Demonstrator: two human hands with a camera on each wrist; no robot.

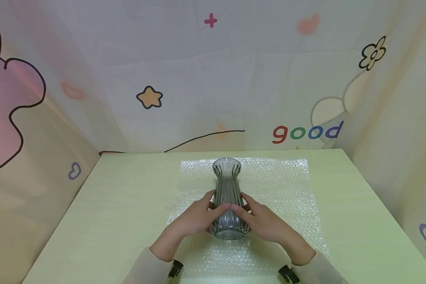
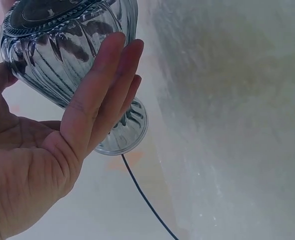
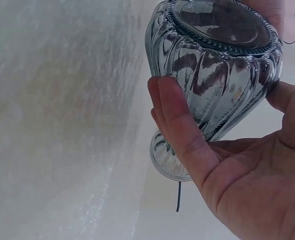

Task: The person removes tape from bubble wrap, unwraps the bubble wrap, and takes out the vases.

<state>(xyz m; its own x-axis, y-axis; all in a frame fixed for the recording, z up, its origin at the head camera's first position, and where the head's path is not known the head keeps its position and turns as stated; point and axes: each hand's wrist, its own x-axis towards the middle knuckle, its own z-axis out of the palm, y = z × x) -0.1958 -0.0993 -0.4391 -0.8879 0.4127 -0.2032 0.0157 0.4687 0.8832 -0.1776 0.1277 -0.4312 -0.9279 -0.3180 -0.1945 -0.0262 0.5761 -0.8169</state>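
Both hands hold a clear, ribbed glass vase [image 1: 228,185] above a sheet of bubble wrap [image 1: 280,189]. Its flared mouth points away, and its round base [image 2: 50,12] faces back toward the wearer, so the vase is tilted. My left hand [image 1: 197,216] grips the left side of its body, thumb on top and fingers beneath. On the opposite side, my right hand [image 1: 266,221] grips it the same way, the two thumbs nearly meeting at the middle. In the right wrist view the fingers [image 3: 180,120] lie along the glass body [image 3: 212,90].
The bubble wrap lies flat on a pale green table [image 1: 120,205]. A printed curtain [image 1: 198,86] hangs behind the table and along both sides. Dark clips or straps [image 1: 175,269] show at the sleeve cuffs.
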